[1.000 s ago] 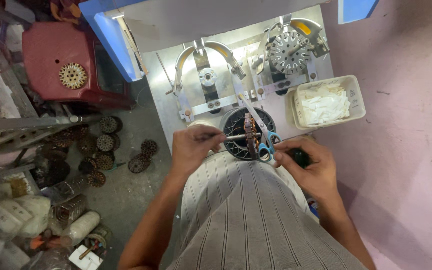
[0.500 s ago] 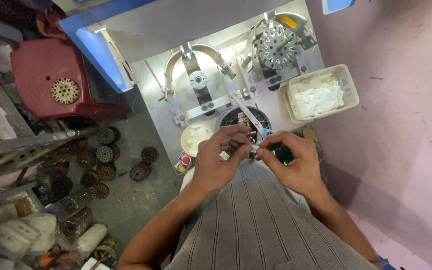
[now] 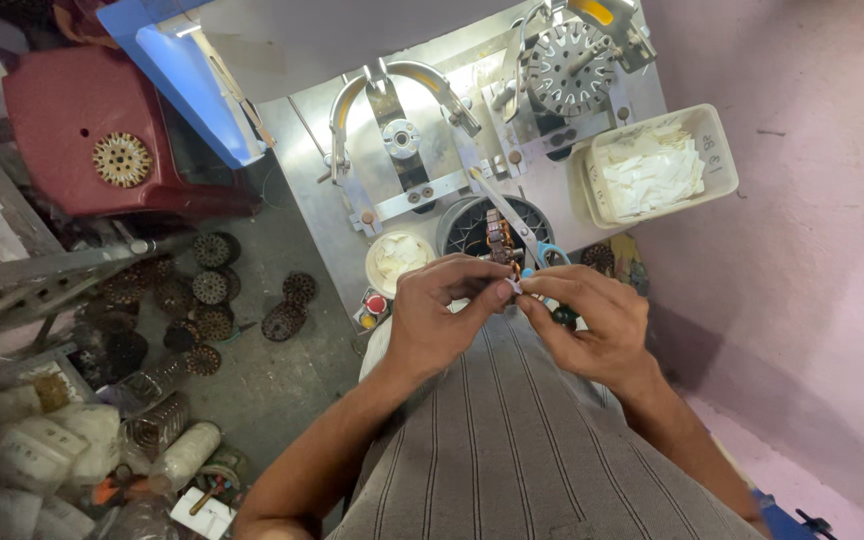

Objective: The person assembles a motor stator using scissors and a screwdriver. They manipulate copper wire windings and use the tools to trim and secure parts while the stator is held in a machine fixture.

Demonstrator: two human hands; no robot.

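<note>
My left hand point(image 3: 442, 315) and my right hand point(image 3: 592, 320) meet in front of my striped shirt, fingertips pinching a small white paper slip point(image 3: 512, 287) together. Just beyond the fingers stands a round dark stator core point(image 3: 482, 225) with copper-wound slots, on the grey metal bench point(image 3: 322, 190). A pair of blue-handled scissors point(image 3: 522, 235) lies across the core, its blades pointing up-left. A small round white tub point(image 3: 398, 258) sits left of the core.
A cream tray point(image 3: 717, 150) of white paper pieces stands at the bench's right. A toothed metal disc on a machine point(image 3: 567, 65) is at the back. A red plastic stool point(image 3: 72, 130) and several dark round cores point(image 3: 212, 290) lie on the floor at left.
Both hands have drawn back from the stator core toward my body and closed together on the small white slip. The scissors are out of my right hand and rest on the core.
</note>
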